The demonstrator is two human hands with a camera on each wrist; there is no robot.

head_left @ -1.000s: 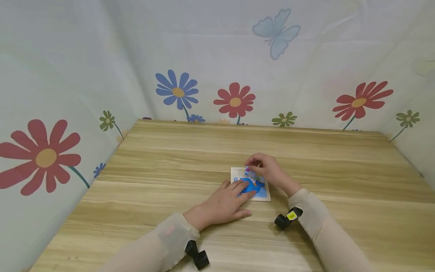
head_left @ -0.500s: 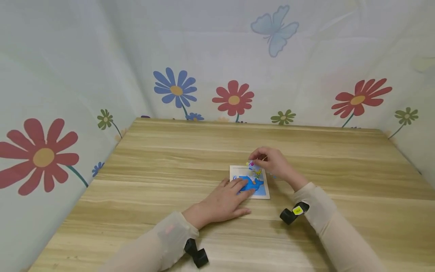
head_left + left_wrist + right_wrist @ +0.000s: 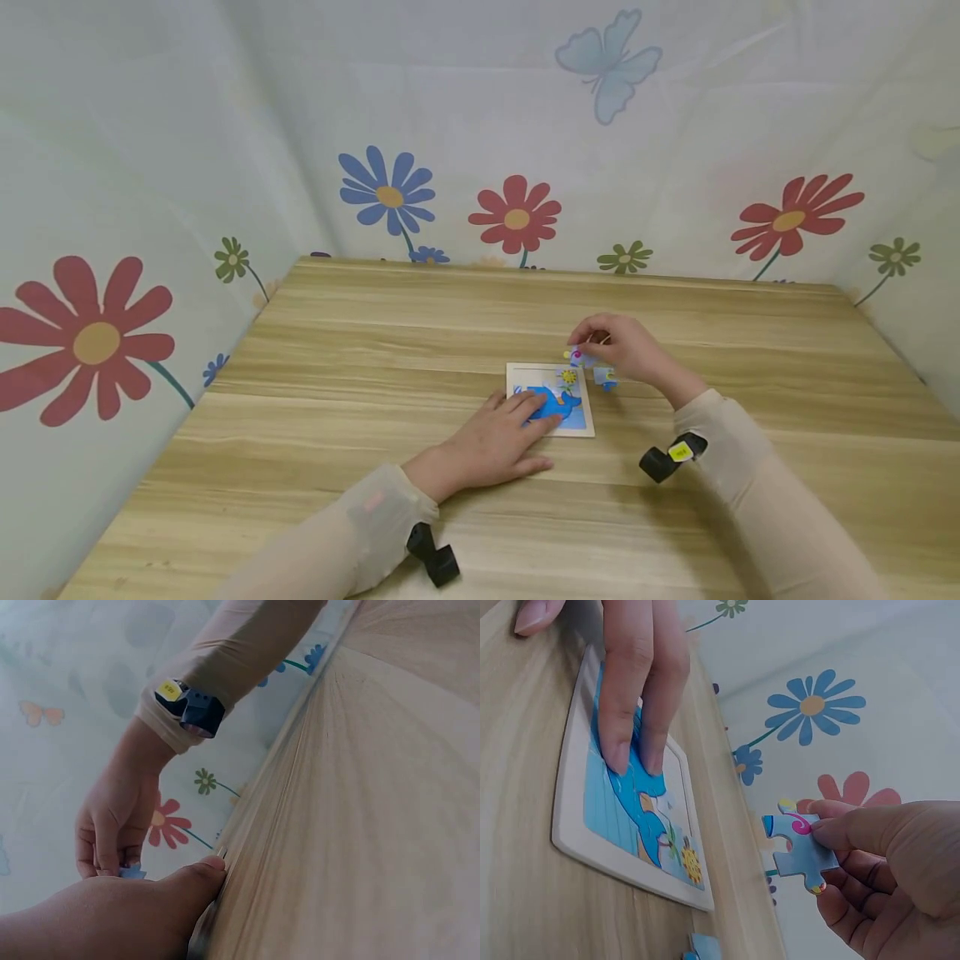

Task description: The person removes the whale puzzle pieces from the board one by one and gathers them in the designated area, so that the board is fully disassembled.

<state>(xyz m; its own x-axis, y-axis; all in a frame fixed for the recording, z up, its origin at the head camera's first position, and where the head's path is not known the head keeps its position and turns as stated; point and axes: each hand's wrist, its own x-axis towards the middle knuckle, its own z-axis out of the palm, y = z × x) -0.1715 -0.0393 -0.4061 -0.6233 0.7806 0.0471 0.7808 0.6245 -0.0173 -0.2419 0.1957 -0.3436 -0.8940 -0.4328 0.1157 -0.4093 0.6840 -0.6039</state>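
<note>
A light-blue jigsaw piece (image 3: 801, 851) with a pink swirl is pinched between the thumb and fingers of my right hand (image 3: 626, 346), raised just beyond the puzzle's far right corner. My left hand (image 3: 491, 442) lies flat with its fingers spread, fingertips pressing on the blue whale picture (image 3: 634, 787) in the white-framed puzzle board (image 3: 604, 859). A sun shows on the fitted part near the board's upper right, and bare backing lies beside it. Another loose jigsaw piece (image 3: 605, 377) rests on the table to the right of the board, under my right hand.
The wooden table (image 3: 390, 333) reaches back to a white cloth wall (image 3: 465, 100) printed with flowers and a butterfly. Black wrist cameras (image 3: 433, 557) sit on both sleeves.
My right hand has lifted the swirl piece off the board's upper part and carried it right and away. The loose piece at the right has come into view. My left hand stays put.
</note>
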